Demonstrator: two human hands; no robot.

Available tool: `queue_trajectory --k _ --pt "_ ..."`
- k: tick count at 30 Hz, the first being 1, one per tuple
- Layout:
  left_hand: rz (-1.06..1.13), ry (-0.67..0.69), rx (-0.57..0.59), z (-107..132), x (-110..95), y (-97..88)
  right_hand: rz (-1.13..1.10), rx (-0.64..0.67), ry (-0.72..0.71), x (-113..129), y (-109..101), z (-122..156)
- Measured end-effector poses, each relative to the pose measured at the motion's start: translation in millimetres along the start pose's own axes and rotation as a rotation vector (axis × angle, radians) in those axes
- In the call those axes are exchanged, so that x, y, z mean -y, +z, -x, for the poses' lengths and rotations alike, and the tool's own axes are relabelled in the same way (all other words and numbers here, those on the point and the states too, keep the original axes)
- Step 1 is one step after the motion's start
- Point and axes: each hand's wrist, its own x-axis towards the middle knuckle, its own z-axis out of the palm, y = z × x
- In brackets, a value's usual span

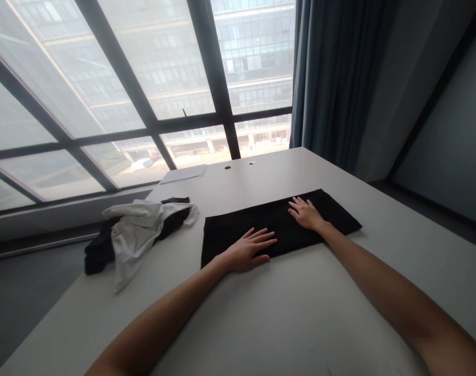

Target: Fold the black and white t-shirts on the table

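A black cloth (238, 224), folded into a long flat rectangle, lies on the white table (285, 313) in front of me. My left hand (248, 249) rests flat on its near edge, left of the middle, with fingers spread and the thumb over the edge. Further right, my right hand (306, 213) lies flat on the cloth with its fingers apart. Neither hand grips anything. Which kind of garment or fabric the black cloth is, I cannot tell.
On the table's left side is a crumpled heap of white cloth (138, 230) and dark cloth (99, 253), partly over the edge. Papers (183, 174) lie at the far left corner. Beyond stand large windows (159, 57) and a blue curtain (327, 78).
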Motion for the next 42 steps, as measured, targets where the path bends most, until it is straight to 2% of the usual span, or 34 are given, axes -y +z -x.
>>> queue_trajectory --k 5,8,11,14,17,20,23,26,28,31,38,42 --pt "0.000 0.002 0.003 1 0 0.0 0.038 -0.025 0.196 -30 -3 -3" --pt "0.018 -0.002 0.014 2 -2 -2.4 0.065 -0.057 0.258 -41 -4 -3" --pt "0.048 -0.007 0.036 2 -2 -6.4 0.074 -0.062 0.264 -41 -6 -1" --pt "0.017 -0.084 -0.029 1 7 -8.8 0.089 -0.097 0.264 -31 -12 1" --pt "-0.079 -0.240 -0.130 2 26 -7.4 0.117 -0.210 0.180 -6 -20 5" --pt "-0.157 -0.388 -0.147 5 48 -3.9 0.091 -0.290 0.000 33 -23 12" --pt "-0.176 -0.473 -0.142 9 64 -0.3 0.018 -0.229 -0.231 67 -15 19" --pt "-0.183 -0.487 -0.149 11 69 3.2 -0.032 -0.062 -0.340 77 -1 22" --pt "-0.194 -0.483 -0.154 11 70 5.5 -0.040 0.022 -0.286 69 5 20" --pt "-0.199 -0.475 -0.172 11 70 8.0 -0.019 0.054 -0.142 45 6 12" --pt "-0.228 -0.491 -0.162 11 65 5.8 0.063 0.016 0.181 -16 -5 -1" --pt "-0.253 -0.505 -0.147 11 63 4.6 0.098 -0.049 0.327 -37 -6 -2"
